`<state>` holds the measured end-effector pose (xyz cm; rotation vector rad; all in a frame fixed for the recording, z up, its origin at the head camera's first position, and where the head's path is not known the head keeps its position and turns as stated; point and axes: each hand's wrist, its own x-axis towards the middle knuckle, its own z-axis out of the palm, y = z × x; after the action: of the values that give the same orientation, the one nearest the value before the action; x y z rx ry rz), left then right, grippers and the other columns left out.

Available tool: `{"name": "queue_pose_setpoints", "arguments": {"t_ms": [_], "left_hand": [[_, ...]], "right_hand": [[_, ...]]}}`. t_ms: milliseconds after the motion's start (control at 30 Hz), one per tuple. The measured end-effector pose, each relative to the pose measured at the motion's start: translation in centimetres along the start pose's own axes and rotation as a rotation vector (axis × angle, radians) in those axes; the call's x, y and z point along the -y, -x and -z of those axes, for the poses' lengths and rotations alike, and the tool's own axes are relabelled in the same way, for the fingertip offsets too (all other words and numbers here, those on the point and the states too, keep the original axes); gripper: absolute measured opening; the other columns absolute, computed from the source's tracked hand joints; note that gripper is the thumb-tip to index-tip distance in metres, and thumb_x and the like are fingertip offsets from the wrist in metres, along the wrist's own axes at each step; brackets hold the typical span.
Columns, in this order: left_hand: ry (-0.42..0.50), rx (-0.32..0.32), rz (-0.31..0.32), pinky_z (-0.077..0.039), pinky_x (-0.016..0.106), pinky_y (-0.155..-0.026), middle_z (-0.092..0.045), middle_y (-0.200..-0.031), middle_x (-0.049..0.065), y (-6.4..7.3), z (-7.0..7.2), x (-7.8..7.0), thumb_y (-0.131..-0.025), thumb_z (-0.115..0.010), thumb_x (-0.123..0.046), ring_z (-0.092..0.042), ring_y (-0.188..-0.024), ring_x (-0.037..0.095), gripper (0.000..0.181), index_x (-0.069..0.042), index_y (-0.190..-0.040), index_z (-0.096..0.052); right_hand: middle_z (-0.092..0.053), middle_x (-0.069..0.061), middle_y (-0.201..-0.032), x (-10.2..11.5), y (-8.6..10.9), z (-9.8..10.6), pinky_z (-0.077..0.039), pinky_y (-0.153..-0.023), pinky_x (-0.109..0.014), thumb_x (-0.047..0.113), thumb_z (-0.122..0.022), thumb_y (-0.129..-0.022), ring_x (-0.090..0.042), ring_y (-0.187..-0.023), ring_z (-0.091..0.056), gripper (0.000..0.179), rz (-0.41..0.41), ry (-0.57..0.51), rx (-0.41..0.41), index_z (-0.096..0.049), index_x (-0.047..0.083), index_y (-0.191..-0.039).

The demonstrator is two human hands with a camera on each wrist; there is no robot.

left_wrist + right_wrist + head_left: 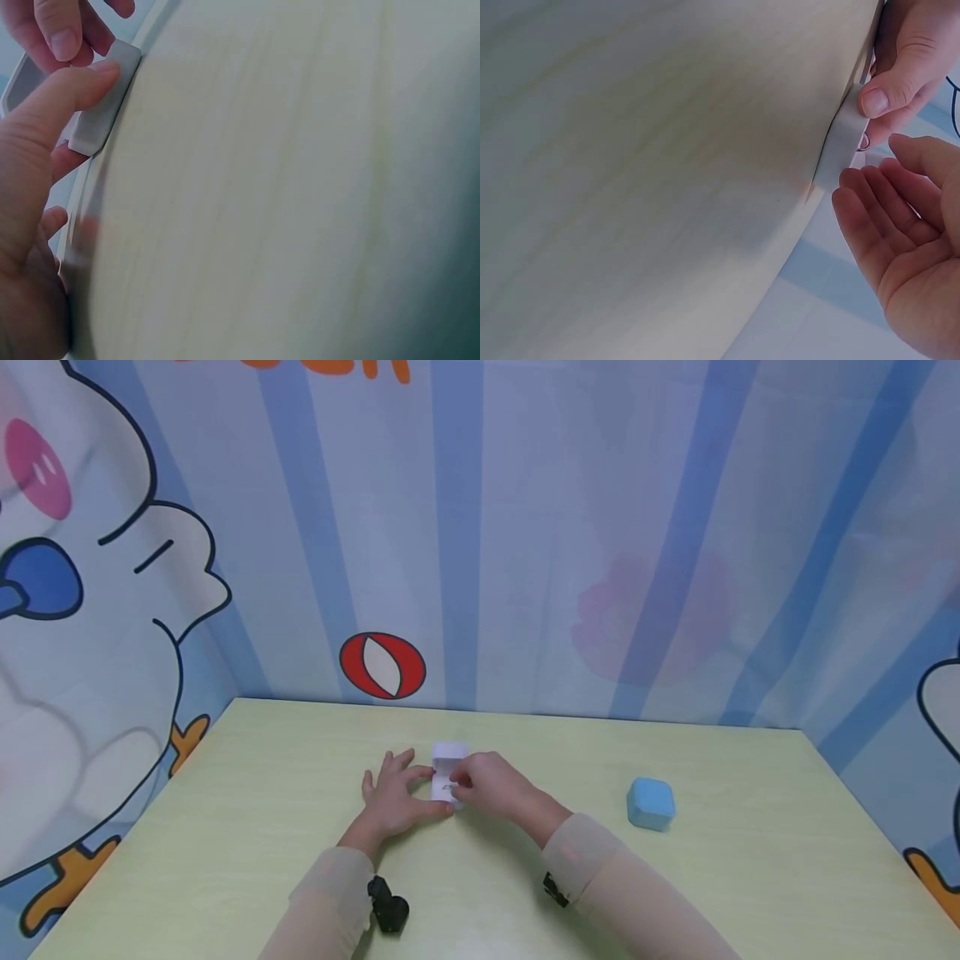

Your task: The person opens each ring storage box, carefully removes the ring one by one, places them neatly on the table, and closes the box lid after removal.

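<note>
A small white ring box (440,787) stands on the table with its lid raised at the back. My left hand (397,802) grips it from the left, the thumb pressed on its front wall and a finger at its side. From the box rises a thin, dark metal loop like a ring (864,142). Over the box's right side is my right hand (498,789), its fingers loosely bent close to the loop. In the right wrist view, the right thumb and fingers (870,202) stand apart with nothing seen between them. The right hand hides part of the box's interior.
A light blue rounded block (651,803) sits on the pale yellow table (750,877), to the right of my hands. Behind the table hangs a blue striped backdrop (525,527) with cartoon figures. A black device (388,907) is by the left wrist.
</note>
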<state>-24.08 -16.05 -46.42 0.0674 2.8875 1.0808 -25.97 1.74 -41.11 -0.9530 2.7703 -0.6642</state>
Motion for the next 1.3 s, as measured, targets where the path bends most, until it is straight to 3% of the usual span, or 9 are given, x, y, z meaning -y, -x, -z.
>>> {"name": "queue_pose_setpoints", "arguments": {"t_ms": [267,500,700,1000,1300], "left_hand": [[-0.004,-0.006,-0.011,0.007,0.068,-0.108,-0.028,-0.152,0.014,-0.1,-0.1,0.1,-0.069,-0.078,-0.051,-0.004,-0.144,0.042,0.066,-0.016,-0.123,-0.063],[-0.002,-0.007,-0.017,0.007,0.068,-0.108,-0.029,-0.152,0.015,-0.1,-0.1,0.1,-0.069,-0.078,-0.050,-0.004,-0.144,0.042,0.065,-0.015,-0.123,-0.063],[0.001,-0.012,-0.021,0.008,0.067,-0.109,-0.028,-0.153,0.014,0.0,0.0,0.0,-0.070,-0.078,-0.048,-0.003,-0.145,0.042,0.064,-0.015,-0.123,-0.063],[-0.008,-0.021,-0.024,0.007,0.068,-0.109,-0.029,-0.152,0.015,0.1,0.1,-0.2,-0.069,-0.078,-0.048,-0.005,-0.144,0.043,0.062,-0.016,-0.120,-0.064],[-0.016,-0.015,-0.021,0.007,0.068,-0.109,-0.028,-0.153,0.015,0.1,0.1,-0.3,-0.070,-0.078,-0.048,-0.004,-0.145,0.042,0.060,-0.017,-0.120,-0.064]], "right_hand": [[-0.064,0.000,-0.070,0.6,-0.1,-0.1,-0.038,-0.056,-0.019,0.014,-0.064,-0.088,-0.009,-0.059,-0.045,0.013,-0.003,0.070,-0.001,-0.073,0.005,-0.089],[-0.072,-0.003,-0.083,0.9,-0.4,-0.6,-0.042,-0.059,-0.019,0.014,-0.063,-0.089,-0.009,-0.061,-0.048,0.015,-0.035,0.165,-0.017,-0.074,0.005,-0.093],[-0.072,-0.003,-0.083,1.6,-0.6,-0.8,-0.041,-0.057,-0.022,0.015,-0.060,-0.091,-0.012,-0.060,-0.049,0.016,-0.078,0.246,-0.019,-0.073,0.006,-0.090],[-0.071,-0.004,-0.085,2.5,-0.5,-1.0,-0.052,-0.060,-0.027,0.013,-0.066,-0.086,-0.012,-0.064,-0.056,0.007,-0.089,0.421,-0.017,-0.071,0.008,-0.086],[-0.071,-0.006,-0.087,3.0,-0.7,-1.2,-0.055,-0.062,-0.029,0.013,-0.067,-0.085,-0.016,-0.071,-0.064,0.007,-0.113,0.471,-0.015,-0.070,0.008,-0.089]]}}
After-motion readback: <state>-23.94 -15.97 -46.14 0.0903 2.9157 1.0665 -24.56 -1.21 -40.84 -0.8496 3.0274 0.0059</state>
